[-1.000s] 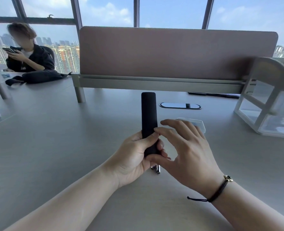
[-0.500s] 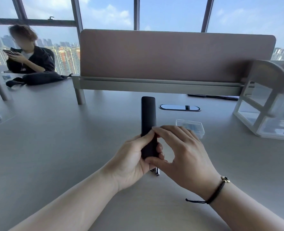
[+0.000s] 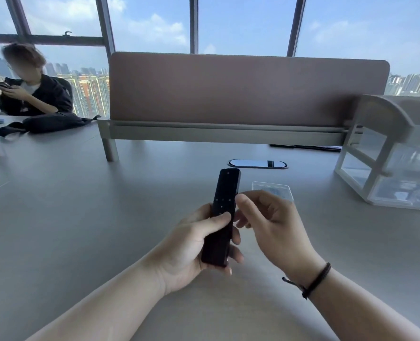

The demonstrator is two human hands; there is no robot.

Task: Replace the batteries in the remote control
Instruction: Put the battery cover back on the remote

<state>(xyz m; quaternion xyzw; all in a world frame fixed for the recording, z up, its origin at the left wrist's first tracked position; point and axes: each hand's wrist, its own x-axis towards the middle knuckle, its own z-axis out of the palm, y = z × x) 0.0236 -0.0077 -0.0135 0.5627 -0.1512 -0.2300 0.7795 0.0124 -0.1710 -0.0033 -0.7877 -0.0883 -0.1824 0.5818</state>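
**Remote held button side up**

While the left hand (image 3: 191, 244) wraps the black remote control (image 3: 222, 217) with its thumb across the button face, the right hand (image 3: 273, 227) hovers just beside it, fingers loosely curled and holding nothing. Beyond the right fingertips lies a clear plastic case (image 3: 271, 189) on the grey table (image 3: 81, 217).
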